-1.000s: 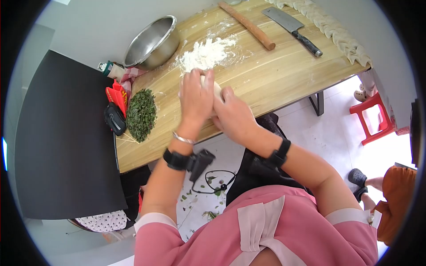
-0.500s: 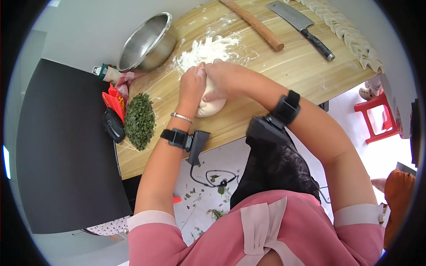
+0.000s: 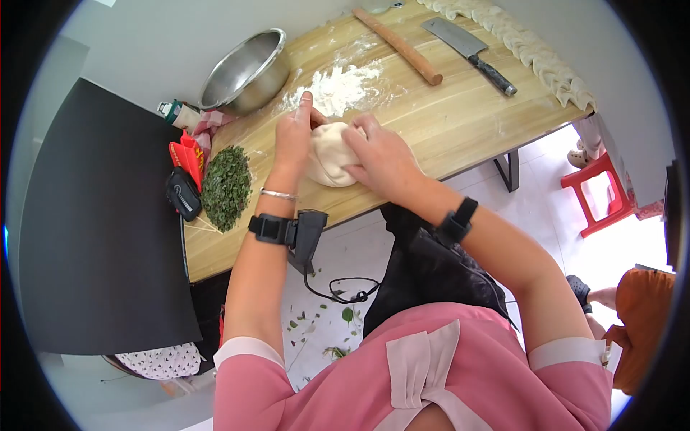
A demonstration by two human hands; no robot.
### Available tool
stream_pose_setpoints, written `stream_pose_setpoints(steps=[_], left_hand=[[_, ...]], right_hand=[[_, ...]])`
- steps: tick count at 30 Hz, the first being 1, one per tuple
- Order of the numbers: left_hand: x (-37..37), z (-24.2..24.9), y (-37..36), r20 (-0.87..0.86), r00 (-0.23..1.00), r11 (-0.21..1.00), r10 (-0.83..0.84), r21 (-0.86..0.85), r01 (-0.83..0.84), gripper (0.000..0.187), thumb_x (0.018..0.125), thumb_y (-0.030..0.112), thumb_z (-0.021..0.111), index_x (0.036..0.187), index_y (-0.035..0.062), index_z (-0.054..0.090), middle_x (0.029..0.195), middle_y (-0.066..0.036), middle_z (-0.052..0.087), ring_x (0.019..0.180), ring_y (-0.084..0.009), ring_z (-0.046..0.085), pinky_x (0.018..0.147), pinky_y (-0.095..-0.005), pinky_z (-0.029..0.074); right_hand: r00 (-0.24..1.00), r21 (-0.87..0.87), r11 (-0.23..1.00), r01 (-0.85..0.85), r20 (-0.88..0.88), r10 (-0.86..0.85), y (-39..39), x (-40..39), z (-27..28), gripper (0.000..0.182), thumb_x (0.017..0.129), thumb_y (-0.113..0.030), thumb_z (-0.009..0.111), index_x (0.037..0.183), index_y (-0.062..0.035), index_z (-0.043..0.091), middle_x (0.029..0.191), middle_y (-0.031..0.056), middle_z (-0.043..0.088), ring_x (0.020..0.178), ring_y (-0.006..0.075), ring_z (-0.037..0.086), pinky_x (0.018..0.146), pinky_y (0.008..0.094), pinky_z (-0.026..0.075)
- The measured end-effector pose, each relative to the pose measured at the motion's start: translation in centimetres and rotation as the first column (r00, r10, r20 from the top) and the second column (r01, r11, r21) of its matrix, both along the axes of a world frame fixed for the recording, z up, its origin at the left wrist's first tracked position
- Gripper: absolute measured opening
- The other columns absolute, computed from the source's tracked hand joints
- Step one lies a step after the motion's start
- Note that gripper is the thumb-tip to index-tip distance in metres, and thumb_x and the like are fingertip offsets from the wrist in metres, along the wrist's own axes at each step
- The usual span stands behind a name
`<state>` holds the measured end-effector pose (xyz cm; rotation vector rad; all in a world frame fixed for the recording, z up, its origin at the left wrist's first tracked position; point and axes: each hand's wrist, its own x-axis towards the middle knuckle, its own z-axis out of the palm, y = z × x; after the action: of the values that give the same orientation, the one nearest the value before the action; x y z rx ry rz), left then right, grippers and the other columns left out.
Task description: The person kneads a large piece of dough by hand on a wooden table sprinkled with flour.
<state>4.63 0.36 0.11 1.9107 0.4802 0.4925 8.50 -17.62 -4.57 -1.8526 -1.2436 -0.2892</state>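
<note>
A smooth, pale lump of dough (image 3: 330, 154) lies on the wooden table between my hands, with a fold across its front. My right hand (image 3: 382, 156) grips its right side, thumb at the near edge and fingers bent over the top. Against the dough's left side stands my left hand (image 3: 293, 136), thumb raised and apart from the fingers, which reach round the far side and are partly hidden. White flour (image 3: 341, 87) is scattered on the tabletop just beyond the dough.
A steel bowl (image 3: 248, 70) stands at the back left, near a heap of chopped greens (image 3: 226, 188). A rolling pin (image 3: 399, 47) and a cleaver (image 3: 471, 54) lie farther back. Dumplings (image 3: 528, 47) line the far right edge. A red stool (image 3: 600, 194) stands on the floor; another person's leg shows at right.
My hands have moved apart from close together over the dough. The left thumb has lifted, the right hand has shifted to the dough's right side, and more of the dough shows. The view has shifted slightly.
</note>
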Motion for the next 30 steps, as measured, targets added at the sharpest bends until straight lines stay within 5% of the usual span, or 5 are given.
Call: stream_pose_setpoints(steps=[5,7,14,21,30], left_hand=[[-3.4,-0.3,-5.7,-0.043,0.998,0.882,0.055,0.471,-0.028,0.030,0.091,0.025,0.061,0.075,-0.0010,0.060,0.072,-0.013,0.059,0.069,-0.0308,0.056,0.063,-0.0388,0.042],[-4.4,-2.0,-7.9,0.163,0.978,0.479,0.127,0.854,-0.205,0.020,0.091,0.018,0.054,0.098,-0.0004,0.057,0.091,-0.017,0.057,0.087,-0.0292,0.055,0.076,-0.0384,0.041],[-3.3,-4.4,-9.6,0.245,0.967,0.464,0.075,0.849,-0.251,0.020,0.090,0.011,0.047,0.107,0.0017,0.050,0.103,-0.018,0.052,0.099,-0.0383,0.048,0.087,-0.0485,0.036],[3.2,-3.7,-3.7,-0.037,0.998,0.587,0.052,0.809,-0.001,0.020,0.093,0.017,0.046,0.096,0.0009,0.057,0.093,-0.020,0.059,0.091,-0.0404,0.055,0.081,-0.0480,0.044],[4.5,-2.0,-2.0,-0.192,0.981,0.783,-0.025,0.606,0.139,0.040,0.097,0.036,0.046,0.092,0.0003,0.063,0.092,-0.026,0.065,0.090,-0.0420,0.062,0.080,-0.0490,0.047]], right_hand=[[0.991,0.112,0.994,0.018,0.127,-0.033,-2.8,-2.9,-1.2,0.037,0.075,-0.012,0.070,0.108,-0.0058,0.056,0.121,0.0243,0.053,0.094,0.0401,0.061,0.075,0.0453,0.052],[1.000,0.058,0.998,-0.027,0.014,0.026,-4.4,-3.0,-0.3,0.034,0.075,-0.011,0.070,0.105,-0.0041,0.056,0.116,0.0234,0.055,0.090,0.0389,0.062,0.074,0.0443,0.053],[0.977,-0.112,0.977,-0.180,-0.139,0.164,-4.7,1.9,1.7,0.047,0.076,-0.014,0.071,0.115,-0.0026,0.048,0.106,0.0229,0.053,0.085,0.0424,0.061,0.073,0.0460,0.052],[0.933,-0.383,0.879,-0.285,-0.320,0.163,0.3,7.8,2.2,0.047,0.082,-0.021,0.068,0.119,0.0032,0.050,0.103,0.0267,0.060,0.100,0.0435,0.057,0.087,0.0458,0.047],[0.929,-0.177,0.974,-0.144,-0.363,0.072,2.0,7.4,0.0,0.050,0.080,-0.030,0.070,0.113,0.0038,0.054,0.102,0.0277,0.064,0.097,0.0419,0.062,0.086,0.0458,0.050]])
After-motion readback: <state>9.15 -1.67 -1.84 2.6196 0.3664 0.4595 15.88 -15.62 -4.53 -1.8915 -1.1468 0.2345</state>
